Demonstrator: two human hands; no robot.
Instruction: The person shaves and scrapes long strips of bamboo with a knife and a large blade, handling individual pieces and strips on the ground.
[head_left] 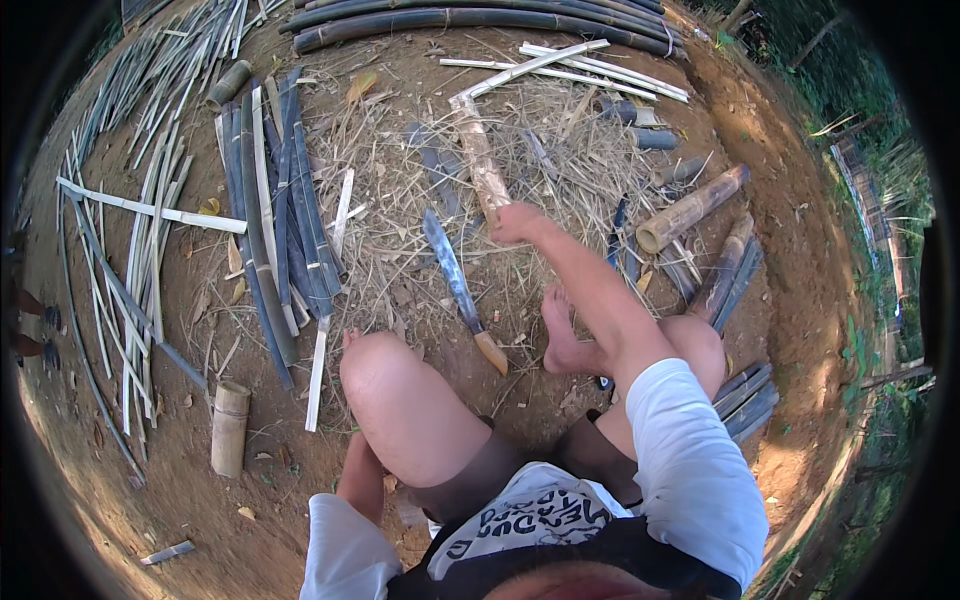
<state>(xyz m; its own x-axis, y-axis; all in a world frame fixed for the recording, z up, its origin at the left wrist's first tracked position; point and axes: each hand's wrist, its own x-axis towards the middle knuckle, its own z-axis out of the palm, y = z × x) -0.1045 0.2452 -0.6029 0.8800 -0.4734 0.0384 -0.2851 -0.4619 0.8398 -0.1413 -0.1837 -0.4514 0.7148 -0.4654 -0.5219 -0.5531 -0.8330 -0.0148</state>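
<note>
My right hand (515,222) is closed around the near end of a rough, peeled wooden stick (480,155), which lies away from me over the shavings. A pale split bamboo strip (530,68) meets the stick's far end. Left of that hand, a machete (452,270) with a wooden handle (490,352) rests on the ground, its blade pointing away. My left forearm (360,480) goes down beside my left knee, where the knee and leg hide the hand's fingers.
Dark split bamboo pieces (250,200) and thin strips (150,260) lie to the left, beside an upright bamboo section (230,430). Long dark poles (480,18) cross the far side. Short bamboo lengths (695,208) lie to the right, near an earth bank (800,250).
</note>
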